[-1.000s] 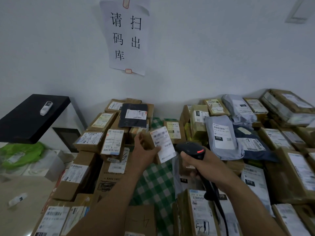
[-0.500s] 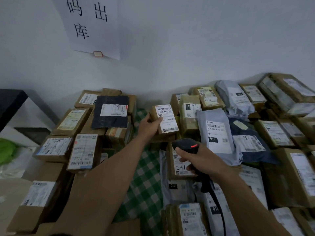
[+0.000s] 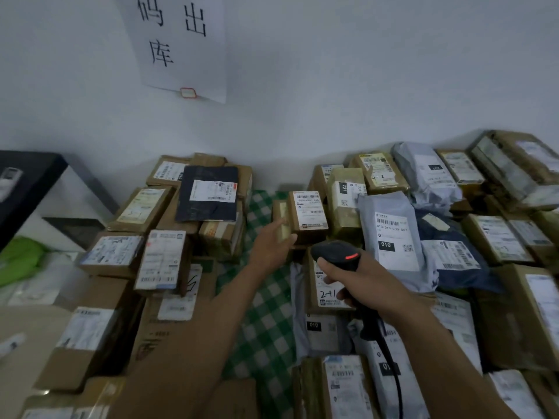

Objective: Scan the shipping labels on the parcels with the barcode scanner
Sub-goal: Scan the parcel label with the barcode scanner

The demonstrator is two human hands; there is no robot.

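My right hand [image 3: 360, 282] grips the black barcode scanner [image 3: 335, 252] by its handle; a red light shows on its head, and its cable runs down toward the lower edge. A small brown box with a white shipping label [image 3: 308, 211] lies on the right-hand pile just beyond the scanner. My left hand [image 3: 273, 241] hovers at that box's left side with fingers extended, holding nothing. Cardboard boxes and grey mailer bags with labels form two piles either side of a green checked cloth [image 3: 263, 313].
A grey mailer marked 010 [image 3: 391, 234] and a dark blue bag [image 3: 453, 252] lie right of the scanner. A black flat parcel [image 3: 208, 192] tops the left pile. A paper sign [image 3: 181, 46] hangs on the wall. A black shelf [image 3: 27, 179] stands at far left.
My left hand carried the small labelled box away from me, set it on the right-hand pile and let go. The scanner stayed in my right hand, and my view shifted right and down.
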